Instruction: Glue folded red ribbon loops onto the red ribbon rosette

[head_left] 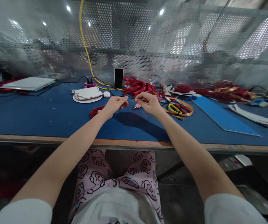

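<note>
My left hand (115, 105) is raised over the blue table, thumb and fingers pinched together. Across a small gap, my right hand (149, 103) is also pinched, its fingertips facing the left. Whatever lies between the fingertips is too small to make out. A pink pen (137, 106) shows just under my right fingers, its tip pointing left; I cannot tell whether it touches the hand. Beside my left wrist sits a dark red coil of ribbon or cord (96, 112). Yellow-handled scissors (174, 109) lie right of my right hand, next to a loop of gold ribbon (189, 109).
Red ribbons (140, 87) are heaped behind my hands, near an upright phone (118, 78). White cut pieces (87, 94) are stacked at left, by a small white case (106, 94). A blue board (222, 115) lies at right. A perforated metal screen (134, 40) closes the back.
</note>
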Demonstrator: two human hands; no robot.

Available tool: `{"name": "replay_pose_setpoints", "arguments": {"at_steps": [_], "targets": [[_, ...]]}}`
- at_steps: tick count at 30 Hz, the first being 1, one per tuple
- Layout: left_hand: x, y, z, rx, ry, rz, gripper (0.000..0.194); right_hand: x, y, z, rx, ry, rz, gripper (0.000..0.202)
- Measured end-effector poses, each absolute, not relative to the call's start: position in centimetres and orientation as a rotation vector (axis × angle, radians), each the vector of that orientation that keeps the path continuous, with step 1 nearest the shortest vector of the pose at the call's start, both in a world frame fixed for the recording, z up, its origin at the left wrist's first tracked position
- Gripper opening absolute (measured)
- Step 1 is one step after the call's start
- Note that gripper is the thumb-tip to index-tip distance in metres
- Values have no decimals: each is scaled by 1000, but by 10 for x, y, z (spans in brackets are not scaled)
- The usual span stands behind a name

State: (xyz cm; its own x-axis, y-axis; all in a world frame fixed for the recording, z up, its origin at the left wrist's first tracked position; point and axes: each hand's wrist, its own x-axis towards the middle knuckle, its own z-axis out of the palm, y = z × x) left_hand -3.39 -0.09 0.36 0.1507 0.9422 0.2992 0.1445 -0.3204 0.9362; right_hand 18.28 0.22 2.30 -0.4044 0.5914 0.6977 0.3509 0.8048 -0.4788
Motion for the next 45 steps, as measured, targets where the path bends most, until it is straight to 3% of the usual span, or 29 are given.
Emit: {"name": "replay_pose_setpoints", "arguments": {"at_steps": [13, 20, 25, 31, 36, 39, 41, 44, 45], "targets": [[-31, -7, 4, 1706, 980, 1157, 43, 180, 2, 21, -704, -2036, 379, 26], [-33, -5, 4, 1676, 977, 1223, 51, 183, 2, 22, -794, -1886, 417, 34], [-33, -3, 2, 1711, 903, 1163, 53, 187, 9, 21, -901, -1821, 344, 34], [-30, -5, 3, 1698, 922, 1132, 43, 196, 24, 17, -1002, -1833, 225, 25], [-31, -4, 3, 1664, 949, 1140, 35, 232, 36, 28, -1339, -1731, -181, 23], [-31, -4, 4, 1684, 965, 1116, 33, 273, 39, 38, -1626, -1572, -380, 33], [-31, -4, 5, 1681, 952, 1115, 33, 302, 39, 42, -1886, -1422, -387, 40], [-29, -4, 5, 1656, 916, 1127, 30, 334, 40, 41, -2313, -1285, -212, 30], [-29, -4, 4, 1650, 909, 1132, 30, 341, 41, 39, -2357, -1272, -177, 35]]}}
